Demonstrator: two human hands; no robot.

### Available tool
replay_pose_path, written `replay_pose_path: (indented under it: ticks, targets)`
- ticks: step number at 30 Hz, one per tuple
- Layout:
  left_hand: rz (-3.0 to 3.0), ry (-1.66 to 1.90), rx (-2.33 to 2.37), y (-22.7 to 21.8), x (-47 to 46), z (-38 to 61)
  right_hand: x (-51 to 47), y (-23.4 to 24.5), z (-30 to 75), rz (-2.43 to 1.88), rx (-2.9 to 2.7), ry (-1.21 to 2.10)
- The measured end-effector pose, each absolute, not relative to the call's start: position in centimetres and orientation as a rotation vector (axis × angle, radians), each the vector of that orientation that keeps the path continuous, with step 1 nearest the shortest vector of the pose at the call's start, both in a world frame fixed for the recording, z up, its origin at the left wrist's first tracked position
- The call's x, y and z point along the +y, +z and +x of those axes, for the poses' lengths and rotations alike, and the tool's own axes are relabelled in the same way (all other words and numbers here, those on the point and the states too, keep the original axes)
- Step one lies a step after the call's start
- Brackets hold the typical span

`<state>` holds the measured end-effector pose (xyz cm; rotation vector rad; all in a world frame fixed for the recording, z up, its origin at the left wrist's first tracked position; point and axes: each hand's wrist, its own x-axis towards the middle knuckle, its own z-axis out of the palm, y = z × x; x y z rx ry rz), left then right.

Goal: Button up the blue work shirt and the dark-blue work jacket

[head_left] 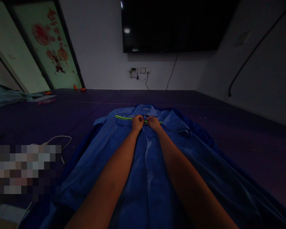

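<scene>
Blue work shirt (147,178) lies flat, left hand (137,122) and right hand (153,122) both pinching its front just under the collar (145,109); best keep fabric taut between them.

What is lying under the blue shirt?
The blue shirt lies spread on a dark purple surface, seen around it. Anything directly beneath the cloth is covered.

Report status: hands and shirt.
Left hand, right hand pinch blue shirt at yellow stripe. Shirt flat on purple surface. White cable left, apart.
</scene>
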<state>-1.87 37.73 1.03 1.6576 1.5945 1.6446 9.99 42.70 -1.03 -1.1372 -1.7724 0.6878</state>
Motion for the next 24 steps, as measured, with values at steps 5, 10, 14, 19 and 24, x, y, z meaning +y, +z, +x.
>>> replay_pose_path:
  ticks: [5, 10, 14, 19, 24]
  targets:
    - [1.680, 1.563, 1.585, 0.8, 38.2, -2.2, 42.5, -1.1, 10.0, -1.138, -1.749, 0.731]
    - [1.723, 1.457, 1.498, 0.6, 38.3, -2.2, 42.2, -1.1, 9.9, -1.147, -1.780, 0.720]
    - [1.723, 1.443, 1.456, 0.4, 37.8, -2.2, 41.1, -1.2, 10.1, -1.115, -1.851, 0.655]
    - [1.708, 1.467, 1.420, -0.1, 36.3, -2.4, 38.4, -1.1, 10.6, -1.076, -1.954, 0.580]
    - [1.742, 1.461, 1.434, -0.5, 34.1, -2.6, 35.6, -0.5, 11.3, -1.060, -2.023, 0.500]
